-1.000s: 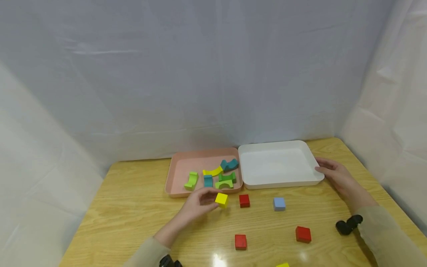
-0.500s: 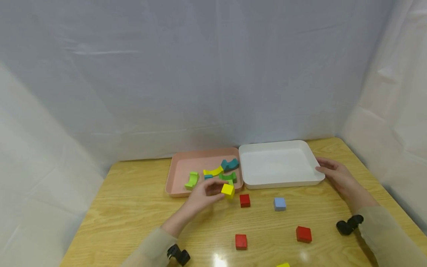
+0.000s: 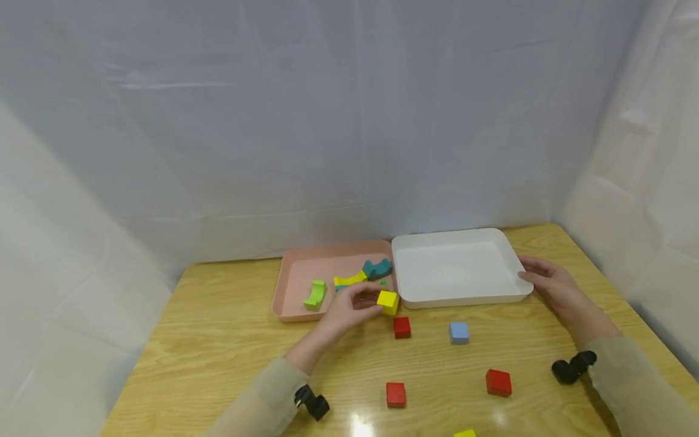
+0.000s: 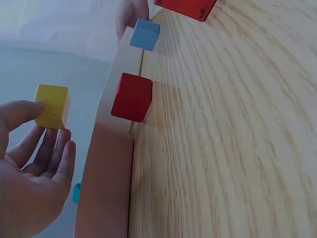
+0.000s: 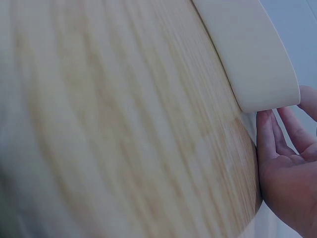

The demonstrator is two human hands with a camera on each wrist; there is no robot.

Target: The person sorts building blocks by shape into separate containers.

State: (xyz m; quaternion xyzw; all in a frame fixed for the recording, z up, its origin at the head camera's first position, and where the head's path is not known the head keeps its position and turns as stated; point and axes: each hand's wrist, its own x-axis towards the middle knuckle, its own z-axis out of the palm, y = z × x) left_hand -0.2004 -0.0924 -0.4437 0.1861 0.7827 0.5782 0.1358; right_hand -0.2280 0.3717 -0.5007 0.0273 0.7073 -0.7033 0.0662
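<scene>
My left hand [image 3: 349, 308] pinches a yellow cube [image 3: 387, 302] between thumb and fingertips, above the near right corner of the pink tray [image 3: 295, 267]. In the left wrist view the yellow cube [image 4: 52, 106] shows apart from the table, the thumb on its face and fingers beneath. A red cube [image 3: 401, 328] lies on the table just in front of it. My right hand [image 3: 554, 291] holds the right end of the white tray [image 3: 459, 267], thumb at its rim. The right wrist view has the fingers [image 5: 267, 136] against the tray's outer wall [image 5: 262, 74].
The pink tray bears several curved blocks: a light green one [image 3: 315, 295], a yellow one [image 3: 351, 279] and a teal one [image 3: 377, 269]. On the table [image 3: 218, 352] lie a blue cube [image 3: 459, 332], two more red cubes [image 3: 395, 394] and a yellow block [image 3: 465, 433] at the bottom edge.
My left hand has carried the yellow cube rightward and away from me, toward the seam between the trays. The right hand stays at the white tray's end.
</scene>
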